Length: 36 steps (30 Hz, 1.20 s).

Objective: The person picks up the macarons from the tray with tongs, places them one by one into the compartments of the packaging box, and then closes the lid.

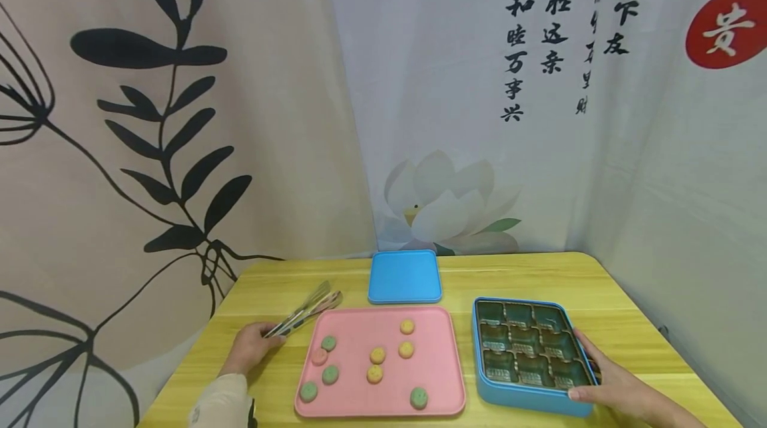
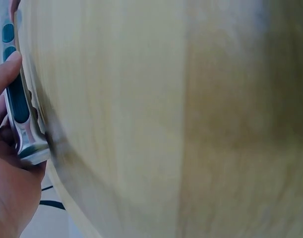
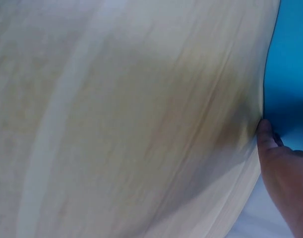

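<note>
My left hand [image 1: 252, 348] grips metal tongs [image 1: 304, 311] by the handle end, left of the pink tray [image 1: 353, 405]. In the left wrist view, the tongs [image 2: 16, 94] show teal grip pads, with my thumb laid along them. At the right of the table, my right hand [image 1: 608, 381] holds a blue box [image 1: 533, 399] by its near right corner. Its thumb is at the front corner and its fingers lie along the right side. A dark plastic insert [image 1: 527, 341] with square compartments fills the box. In the right wrist view, the thumb touches the blue wall [image 3: 290, 74].
Several small round cookies in green, yellow and pink lie on the tray, among them a green cookie [image 1: 419, 398] and a pink cookie [image 1: 319, 357]. Behind the tray lies a flat blue lid [image 1: 405, 276]. A printed curtain [image 1: 287, 115] hangs behind the yellow wooden table [image 1: 503, 275].
</note>
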Tool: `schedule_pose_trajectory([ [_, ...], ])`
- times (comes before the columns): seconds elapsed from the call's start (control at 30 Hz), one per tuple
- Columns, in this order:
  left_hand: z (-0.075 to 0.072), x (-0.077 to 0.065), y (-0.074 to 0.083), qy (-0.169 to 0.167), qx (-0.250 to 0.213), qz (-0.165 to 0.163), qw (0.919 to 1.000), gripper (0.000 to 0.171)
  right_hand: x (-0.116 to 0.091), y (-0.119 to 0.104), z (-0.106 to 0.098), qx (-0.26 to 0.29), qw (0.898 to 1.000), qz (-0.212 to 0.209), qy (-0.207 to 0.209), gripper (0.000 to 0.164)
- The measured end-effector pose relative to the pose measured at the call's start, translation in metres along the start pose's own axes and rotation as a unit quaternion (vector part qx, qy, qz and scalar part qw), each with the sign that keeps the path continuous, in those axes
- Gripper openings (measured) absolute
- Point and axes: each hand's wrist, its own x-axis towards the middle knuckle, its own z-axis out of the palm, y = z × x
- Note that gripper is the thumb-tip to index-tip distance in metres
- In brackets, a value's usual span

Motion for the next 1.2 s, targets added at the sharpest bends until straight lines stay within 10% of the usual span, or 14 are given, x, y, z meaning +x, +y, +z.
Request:
schedule_pose_trajectory([
  [1.2,-0.035,-0.004,0.022,0.023,0.011,0.045,0.9987,0.039,-0.002,-0.002,0.001,0.005,1.000,-0.002,-0.002,0.108],
])
